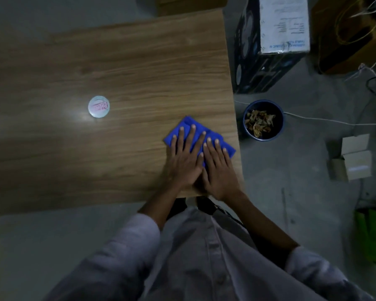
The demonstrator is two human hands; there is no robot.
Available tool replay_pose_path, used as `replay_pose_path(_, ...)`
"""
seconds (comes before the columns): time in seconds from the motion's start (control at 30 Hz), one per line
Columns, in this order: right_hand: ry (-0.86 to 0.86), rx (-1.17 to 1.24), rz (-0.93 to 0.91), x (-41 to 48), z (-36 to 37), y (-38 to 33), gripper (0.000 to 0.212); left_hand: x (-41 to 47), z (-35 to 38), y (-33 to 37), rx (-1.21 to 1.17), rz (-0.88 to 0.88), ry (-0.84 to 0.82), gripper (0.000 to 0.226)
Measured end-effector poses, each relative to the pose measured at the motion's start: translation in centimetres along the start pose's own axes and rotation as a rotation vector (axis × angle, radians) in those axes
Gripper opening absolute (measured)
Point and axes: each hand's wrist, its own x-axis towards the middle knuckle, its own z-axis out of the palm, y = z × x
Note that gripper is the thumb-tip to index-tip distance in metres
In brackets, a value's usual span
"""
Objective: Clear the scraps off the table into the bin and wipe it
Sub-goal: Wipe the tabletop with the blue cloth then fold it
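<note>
A folded blue cloth (213,135) lies on the wooden table (117,72) near its right front corner. My left hand (183,161) and my right hand (218,168) lie side by side flat on the cloth, fingers straight, pressing it onto the wood. A round dark blue bin (279,111) stands on the floor just off the table's right edge, with brownish scraps (259,122) inside it.
A round white lid with a pink label (98,106) lies on the table to the left. On the floor are a large dark printed box (267,40), a brown carton (354,33), small cardboard boxes (354,159), cables and a white cord (326,121).
</note>
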Motion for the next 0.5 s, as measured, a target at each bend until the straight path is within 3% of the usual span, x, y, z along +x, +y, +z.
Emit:
replay_pose_path(0.1, -0.026, -0.033, 0.076, -4.4, -0.8, 1.9, 0.068, -1.8, 0.6, 4.7, -0.003, 0.057, -0.025, 0.071)
replay_pose_path(0.2, -0.001, 0.0, 0.165, -3.0, -2.2, 3.8, 0.072, 1.4, -0.1, 6.7, 0.006, 0.13, -0.028, 0.072)
replay_pose_path(0.33, 0.042, 0.063, 0.233, 2.5, -2.9, 3.2, 0.08, 6.6, -1.0, 4.7, 0.066, 0.16, -0.031, 0.071)
replay_pose_path(0.5, 0.021, 0.094, 0.135, 4.2, -1.4, 0.2, 0.076, 5.2, -0.7, 0.6, 0.079, 0.037, 0.031, 0.071)
